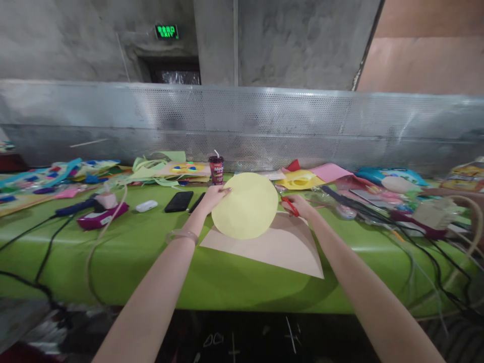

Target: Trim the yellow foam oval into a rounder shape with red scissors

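Note:
My left hand (216,196) pinches the upper left edge of a round, pale yellow paper disc (245,206), which is held up over the table. In my right hand (301,206), just right of the disc, is a pair of scissors with red handles (290,206); the blades point toward the disc's right edge and are partly hard to make out. Beneath the disc lies a beige paper sheet (287,247) with a curved right side, partly covered by the disc.
The table has a green cover (151,262). A purple drink cup (217,170) with a straw stands behind my left hand. Left are a black phone (179,201), a white case (146,205) and a purple glue gun (100,217). Coloured sheets (302,178), packets and cables clutter the back and right.

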Available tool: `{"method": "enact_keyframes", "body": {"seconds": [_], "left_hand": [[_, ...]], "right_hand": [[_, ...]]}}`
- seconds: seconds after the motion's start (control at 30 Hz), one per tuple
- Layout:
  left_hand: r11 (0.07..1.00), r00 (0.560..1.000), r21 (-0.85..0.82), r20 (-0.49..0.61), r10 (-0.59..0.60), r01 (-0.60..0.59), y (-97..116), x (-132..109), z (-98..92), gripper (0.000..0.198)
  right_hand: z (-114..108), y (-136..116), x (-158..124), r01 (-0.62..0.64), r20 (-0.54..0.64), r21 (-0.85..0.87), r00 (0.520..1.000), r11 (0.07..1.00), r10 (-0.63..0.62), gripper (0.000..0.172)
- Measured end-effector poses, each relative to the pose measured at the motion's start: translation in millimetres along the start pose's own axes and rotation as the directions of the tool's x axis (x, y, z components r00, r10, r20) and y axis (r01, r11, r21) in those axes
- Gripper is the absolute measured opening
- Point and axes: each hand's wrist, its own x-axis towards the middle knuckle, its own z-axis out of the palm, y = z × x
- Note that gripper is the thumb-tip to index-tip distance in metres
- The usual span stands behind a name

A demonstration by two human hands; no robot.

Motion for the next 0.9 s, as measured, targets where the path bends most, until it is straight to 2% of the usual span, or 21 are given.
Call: {"method": "enact_keyframes", "body": {"seconds": [0.17,0.27,0.43,0.9], "left_hand": [[1.000,1.000,0.010,0.024,0.002,-0.003,0.6,-1.1,-0.1,0.041],[1.000,0.999,0.025,0.033,-0.005,0.004,1.1,-1.5,-0.2,0.041],[1.000,0.999,0.012,0.046,-0.028,0.028,2.5,-2.3,0.0,0.039],[1.000,0.998,0.014,0.064,-0.027,0.027,4.1,-3.5,0.0,0.037]], "right_hand": [[-0.6,2.5,1.9,0.002,-0.029,0.050,1.000,0.999,0.000,0.028],[-1.8,4.7,3.1,0.013,-0.006,0.081,1.000,0.997,-0.013,0.027],[-2.5,8.7,3.9,0.062,0.039,0.005,0.997,0.998,-0.062,0.025],[-1.2,9.3,3.7,0.043,0.036,-0.016,0.998,0.999,-0.042,0.023]]}}
